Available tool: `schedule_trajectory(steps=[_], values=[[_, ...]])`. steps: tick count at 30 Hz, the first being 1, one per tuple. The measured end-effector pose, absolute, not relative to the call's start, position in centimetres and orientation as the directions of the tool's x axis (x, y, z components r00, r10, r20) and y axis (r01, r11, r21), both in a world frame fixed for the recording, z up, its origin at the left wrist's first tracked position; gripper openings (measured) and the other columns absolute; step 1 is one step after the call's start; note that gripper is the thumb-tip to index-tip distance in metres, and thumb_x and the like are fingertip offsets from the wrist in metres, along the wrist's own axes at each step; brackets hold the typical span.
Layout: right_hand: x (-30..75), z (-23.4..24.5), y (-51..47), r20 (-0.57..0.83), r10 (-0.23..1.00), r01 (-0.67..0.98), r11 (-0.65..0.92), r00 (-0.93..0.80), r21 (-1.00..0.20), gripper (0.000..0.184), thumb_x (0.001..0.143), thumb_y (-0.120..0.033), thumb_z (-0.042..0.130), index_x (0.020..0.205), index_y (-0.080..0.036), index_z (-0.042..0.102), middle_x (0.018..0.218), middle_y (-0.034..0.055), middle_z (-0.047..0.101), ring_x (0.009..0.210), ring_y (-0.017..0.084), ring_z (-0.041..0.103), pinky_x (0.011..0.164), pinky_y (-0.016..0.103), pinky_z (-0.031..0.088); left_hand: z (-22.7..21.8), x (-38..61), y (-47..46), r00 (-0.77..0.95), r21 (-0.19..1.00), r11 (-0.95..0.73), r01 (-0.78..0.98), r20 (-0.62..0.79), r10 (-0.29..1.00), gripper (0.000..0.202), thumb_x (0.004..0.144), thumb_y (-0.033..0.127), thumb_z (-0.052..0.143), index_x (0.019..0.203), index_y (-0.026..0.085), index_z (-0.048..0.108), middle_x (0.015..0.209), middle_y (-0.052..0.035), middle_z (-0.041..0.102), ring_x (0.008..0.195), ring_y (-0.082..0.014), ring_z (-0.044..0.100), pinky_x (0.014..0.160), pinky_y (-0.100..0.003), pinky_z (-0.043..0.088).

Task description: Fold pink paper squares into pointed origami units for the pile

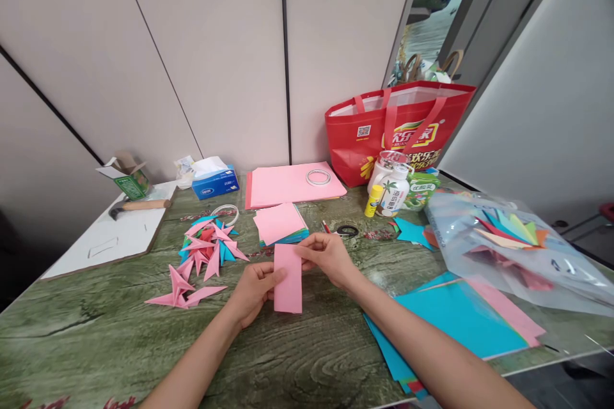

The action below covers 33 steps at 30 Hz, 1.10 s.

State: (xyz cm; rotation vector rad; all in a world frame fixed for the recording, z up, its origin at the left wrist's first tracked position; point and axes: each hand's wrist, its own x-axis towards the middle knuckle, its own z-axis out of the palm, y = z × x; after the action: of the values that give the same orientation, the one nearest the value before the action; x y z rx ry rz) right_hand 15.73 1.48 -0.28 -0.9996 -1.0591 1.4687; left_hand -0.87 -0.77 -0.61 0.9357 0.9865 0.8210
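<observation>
A folded piece of pink paper [288, 284], a tall narrow rectangle, is held up over the table between both hands. My left hand [256, 291] pinches its left edge, thumb across the front. At the upper right corner, my right hand [329, 257] grips the paper between thumb and fingers. Just behind it lies a stack of small square sheets [278, 222], pink on top with green and blue below. To the left sit a pile of folded paper pieces [211, 246] in pink, blue and red, and a pink folded star shape [181, 294] nearer me.
Large pink sheets [283, 184] carry a tape roll [318, 177]. Scissors [346, 230], a glue stick [373, 200], a white bottle [393, 192] and a red bag [352, 140] stand or lie right. Blue sheets [451, 316] lie near my right forearm; a hammer [139, 205] and tissue pack [215, 184] are left.
</observation>
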Motion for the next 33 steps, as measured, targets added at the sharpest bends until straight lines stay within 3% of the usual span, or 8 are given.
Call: schedule_trajectory(steps=[33], values=[[15.63,-0.31,1.47,-0.045,0.981,-0.276,-0.097,-0.187,-0.956,0.027,0.05,-0.033,0.075,0.061,-0.012,0.061,0.055,-0.0004,0.063,0.048,0.01,0.057,0.047,0.023,0.051,-1.29,-0.87,-0.65,0.243,0.93,0.365,-0.051,-0.343,0.908,0.029,0.052,0.031,0.075,0.07,0.01,0.068,0.06,-0.0047,0.068,0.05,-0.0099,0.054,0.049,-0.02,0.04]])
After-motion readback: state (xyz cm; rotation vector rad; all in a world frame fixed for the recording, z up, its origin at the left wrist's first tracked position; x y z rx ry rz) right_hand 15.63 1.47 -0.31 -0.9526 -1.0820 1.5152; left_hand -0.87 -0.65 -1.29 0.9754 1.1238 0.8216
